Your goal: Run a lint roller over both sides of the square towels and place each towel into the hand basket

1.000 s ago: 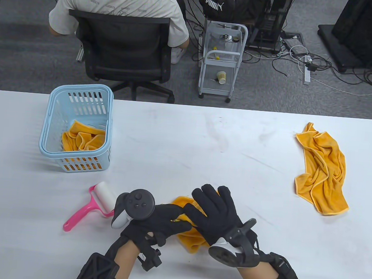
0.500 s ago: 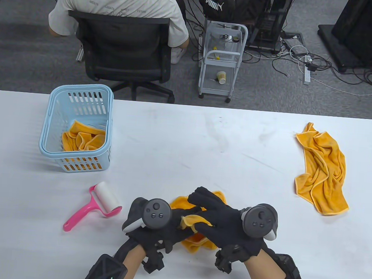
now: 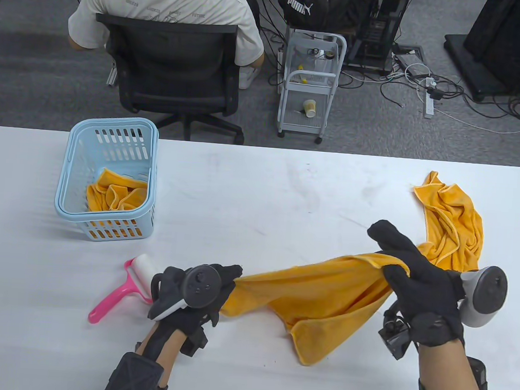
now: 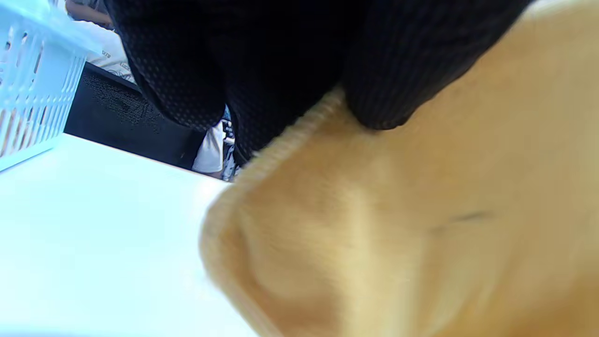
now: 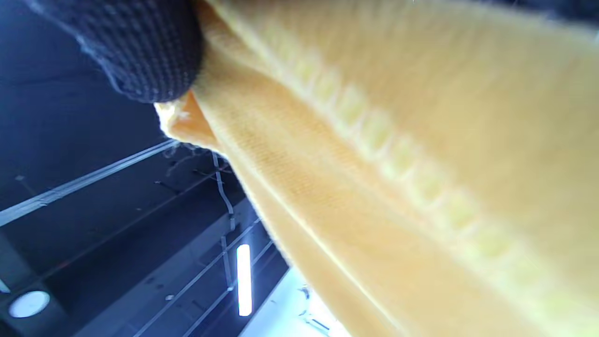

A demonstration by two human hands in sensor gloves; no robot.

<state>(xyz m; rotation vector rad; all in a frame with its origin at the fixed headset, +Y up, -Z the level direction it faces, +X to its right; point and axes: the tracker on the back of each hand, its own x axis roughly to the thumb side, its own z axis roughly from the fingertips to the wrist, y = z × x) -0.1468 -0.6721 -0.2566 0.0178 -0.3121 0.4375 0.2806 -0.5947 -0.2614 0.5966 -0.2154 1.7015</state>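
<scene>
Orange towels, pink roller, blue basket on our white counter (image 3: 251, 190)

We see one orange terry towel (image 3: 319, 297) stretched out, another crumpled (image 3: 456, 222) far right, a third (image 3: 115, 196) inside the light-blue slotted plastic basket (image 3: 72, 168), the pink-handled white lint roller (image 3: 126, 286) lying nearby.

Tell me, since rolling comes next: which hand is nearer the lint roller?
Left. The left hand, pinching the stretched towel, is just right of the lint roller; the right hand holds the far corner.
</scene>
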